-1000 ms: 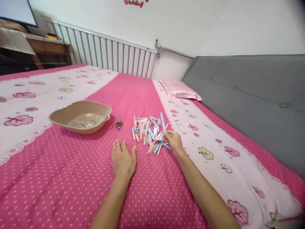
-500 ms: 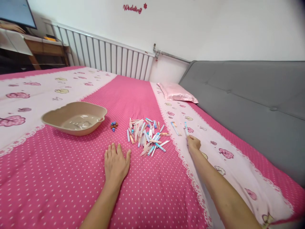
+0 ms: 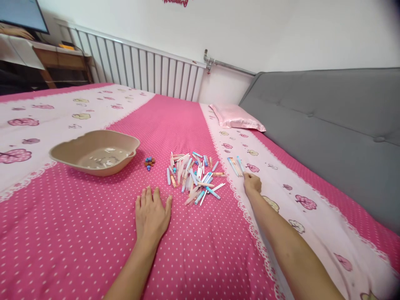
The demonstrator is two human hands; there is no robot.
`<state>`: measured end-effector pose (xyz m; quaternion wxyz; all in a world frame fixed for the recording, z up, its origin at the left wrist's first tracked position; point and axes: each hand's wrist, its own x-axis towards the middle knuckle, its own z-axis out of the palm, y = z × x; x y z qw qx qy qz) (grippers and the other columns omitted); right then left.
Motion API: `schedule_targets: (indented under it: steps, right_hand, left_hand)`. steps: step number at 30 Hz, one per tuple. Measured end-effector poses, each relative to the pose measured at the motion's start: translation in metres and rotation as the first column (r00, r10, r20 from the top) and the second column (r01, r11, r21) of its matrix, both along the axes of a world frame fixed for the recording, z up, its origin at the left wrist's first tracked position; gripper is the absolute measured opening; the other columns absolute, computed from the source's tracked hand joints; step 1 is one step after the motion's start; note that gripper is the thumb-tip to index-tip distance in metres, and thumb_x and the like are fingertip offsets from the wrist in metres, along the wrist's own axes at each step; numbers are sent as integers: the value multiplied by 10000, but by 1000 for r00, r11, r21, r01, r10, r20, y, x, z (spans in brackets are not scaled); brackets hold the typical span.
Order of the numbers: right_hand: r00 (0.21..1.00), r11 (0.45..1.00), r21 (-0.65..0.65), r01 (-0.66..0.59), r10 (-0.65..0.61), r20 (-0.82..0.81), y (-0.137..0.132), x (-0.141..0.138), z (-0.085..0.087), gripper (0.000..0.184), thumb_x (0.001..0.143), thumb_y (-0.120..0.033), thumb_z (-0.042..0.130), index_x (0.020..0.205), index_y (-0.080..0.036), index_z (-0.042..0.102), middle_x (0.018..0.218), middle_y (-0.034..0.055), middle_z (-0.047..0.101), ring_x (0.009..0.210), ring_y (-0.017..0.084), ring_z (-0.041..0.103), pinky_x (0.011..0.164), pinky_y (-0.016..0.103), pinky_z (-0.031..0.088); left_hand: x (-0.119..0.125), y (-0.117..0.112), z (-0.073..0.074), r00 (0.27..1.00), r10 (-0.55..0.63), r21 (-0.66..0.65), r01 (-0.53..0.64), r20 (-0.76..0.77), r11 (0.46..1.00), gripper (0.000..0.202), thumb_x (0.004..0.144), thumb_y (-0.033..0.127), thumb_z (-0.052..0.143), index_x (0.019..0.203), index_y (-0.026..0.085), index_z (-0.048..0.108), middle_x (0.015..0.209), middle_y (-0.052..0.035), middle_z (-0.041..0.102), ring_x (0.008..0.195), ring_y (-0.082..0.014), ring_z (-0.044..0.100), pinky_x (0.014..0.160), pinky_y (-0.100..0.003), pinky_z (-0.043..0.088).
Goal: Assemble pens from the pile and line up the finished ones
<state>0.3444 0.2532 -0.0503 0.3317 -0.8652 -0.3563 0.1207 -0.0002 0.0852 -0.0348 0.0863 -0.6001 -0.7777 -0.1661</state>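
Note:
My right hand is closed around the lower end of a slim blue-topped pen on the white strip of the bedspread. Directly left of that pen lies a short row of similar pens, side by side. My left hand rests flat on the pink dotted cloth, fingers spread, holding nothing. Between the hands, a little farther off, is a loose pile of pens and white sticks in pink, blue, white and orange. A small cluster of blue and brown pieces sits left of the pile.
A beige plastic basin with small white pieces inside stands at left. A pink pillow lies near the grey padded headboard. Behind the bed is a white radiator. Another person's hand is at a desk with a monitor.
My right hand has moved the pen leftward, and its top now lies close against the row. My left hand stays in place. The camera view has shifted slightly.

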Motion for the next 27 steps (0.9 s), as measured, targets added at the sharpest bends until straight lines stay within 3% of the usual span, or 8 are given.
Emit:
schedule_targets:
  steps: [13, 21, 27]
  right_hand:
    - [998, 994, 89, -57, 53, 41, 7, 5, -11, 410, 826, -532, 523, 914, -161, 675, 884, 82, 653, 831, 186, 597, 780, 391, 460]
    - [995, 977, 192, -96, 91, 37, 0, 10, -16, 286, 904, -378, 478, 1010, -165, 638, 1032, 64, 642, 950, 180, 589, 860, 398, 448]
    - [993, 969, 221, -112, 103, 53, -4, 9, -17, 229, 835, -298, 586, 1001, -153, 650, 998, 58, 655, 940, 181, 597, 890, 406, 436]
  left_hand:
    - [2, 0, 2, 1000, 8, -24, -8, 9, 1000, 616, 883, 460, 316, 1291, 35, 494, 1356, -221, 472, 1282, -324, 395, 1072, -453, 253]
    - [2, 0, 3, 1000, 5, -33, -4, 20, 999, 620, 883, 458, 307, 1296, 32, 486, 1356, -224, 469, 1282, -328, 390, 1072, -456, 248]
    - [2, 1, 5, 1000, 1, -42, -1, 10, 999, 623, 885, 454, 292, 1296, 26, 483, 1356, -227, 465, 1283, -328, 385, 1072, -451, 246]
